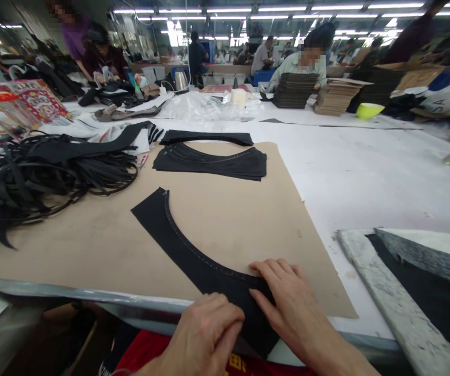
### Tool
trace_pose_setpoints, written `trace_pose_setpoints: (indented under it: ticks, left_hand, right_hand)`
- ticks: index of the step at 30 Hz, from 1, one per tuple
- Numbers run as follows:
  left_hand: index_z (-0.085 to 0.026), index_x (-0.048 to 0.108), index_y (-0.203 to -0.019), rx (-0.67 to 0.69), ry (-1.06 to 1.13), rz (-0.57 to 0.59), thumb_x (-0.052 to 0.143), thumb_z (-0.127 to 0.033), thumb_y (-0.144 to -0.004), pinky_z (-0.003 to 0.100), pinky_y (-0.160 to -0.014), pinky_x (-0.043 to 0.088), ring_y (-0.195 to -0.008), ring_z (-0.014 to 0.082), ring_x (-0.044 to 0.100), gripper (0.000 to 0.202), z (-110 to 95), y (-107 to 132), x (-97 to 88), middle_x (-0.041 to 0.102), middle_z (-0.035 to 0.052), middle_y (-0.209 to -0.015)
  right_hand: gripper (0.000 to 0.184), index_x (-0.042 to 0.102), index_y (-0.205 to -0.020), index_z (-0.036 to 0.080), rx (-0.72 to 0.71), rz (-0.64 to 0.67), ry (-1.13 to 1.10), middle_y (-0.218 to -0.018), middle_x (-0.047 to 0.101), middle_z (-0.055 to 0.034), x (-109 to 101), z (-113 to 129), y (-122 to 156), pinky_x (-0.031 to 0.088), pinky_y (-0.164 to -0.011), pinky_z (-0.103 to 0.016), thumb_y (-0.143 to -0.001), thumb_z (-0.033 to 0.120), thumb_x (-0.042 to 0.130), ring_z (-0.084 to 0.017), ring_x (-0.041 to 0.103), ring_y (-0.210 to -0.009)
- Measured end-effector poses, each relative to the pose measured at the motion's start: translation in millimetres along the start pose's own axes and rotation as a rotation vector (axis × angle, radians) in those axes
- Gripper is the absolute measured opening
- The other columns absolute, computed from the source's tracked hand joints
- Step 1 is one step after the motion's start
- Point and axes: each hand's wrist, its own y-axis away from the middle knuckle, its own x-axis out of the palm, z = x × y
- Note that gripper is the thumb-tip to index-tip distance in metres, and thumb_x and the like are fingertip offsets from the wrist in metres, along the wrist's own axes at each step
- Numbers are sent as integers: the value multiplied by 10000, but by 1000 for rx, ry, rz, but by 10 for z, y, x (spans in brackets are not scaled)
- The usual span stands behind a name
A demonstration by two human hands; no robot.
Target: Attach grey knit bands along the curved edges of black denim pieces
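Note:
A curved black fabric piece (177, 235) with a stitched inner edge lies on a brown paper sheet (228, 209) at the table's near edge. My left hand (205, 334) rests on its near end, fingers together and flat on the cloth. My right hand (287, 303) lies beside it, fingers stretched out and pressing the same end down. Neither hand grips anything. Farther back on the paper lies a stack of similar curved black pieces (212, 159), with another black piece (207, 137) just behind it.
A tangle of black strips (40, 177) fills the left side. A grey padded board with black cloth (416, 287) sits at the right. Stacked cardboard (334, 96), a green bowl (369, 110) and clear plastic (201, 107) lie at the back, where several people work.

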Motion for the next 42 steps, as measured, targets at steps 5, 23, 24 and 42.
trace_pose_setpoints:
  ticks: [5, 23, 24, 42]
  left_hand:
    - [-155, 670, -672, -461, 291, 381, 499, -100, -761, 190, -491, 267, -545, 90, 436, 201, 42, 229, -129, 497, -35, -576]
    - [-186, 577, -1202, -513, 1434, -23, 799, -330, -684, 376, -940, 441, -1066, 252, 600, 582, 44, 372, -29, 654, 91, -1096]
    - [-201, 579, -1207, -542, 1443, -70, 803, -342, -675, 385, -980, 420, -1132, 261, 569, 594, 19, 384, -63, 637, 87, -1157]
    - [-170, 578, -1157, -631, 1269, -239, 791, -280, -678, 400, -1017, 435, -1146, 272, 583, 535, -73, 301, -37, 659, 83, -1198]
  right_hand:
    - [163, 607, -787, 232, 134, 234, -93, -794, 638, 1, -107, 64, -120, 361, -715, -330, -710, 90, 582, -185, 552, -769]
    - [403, 520, -725, 179, 701, 532, -1469, -624, 556, 47, -307, 561, 66, 309, -520, -187, -617, 441, 808, -62, 453, -540]
    - [403, 516, -723, 180, 707, 534, -1487, -623, 549, 51, -308, 580, 80, 312, -522, -184, -617, 433, 811, -59, 450, -538]
    - [87, 456, -971, 239, 182, 184, -517, -874, 604, -4, -117, 596, 322, 469, -722, -277, -900, 278, 487, -142, 593, -793]
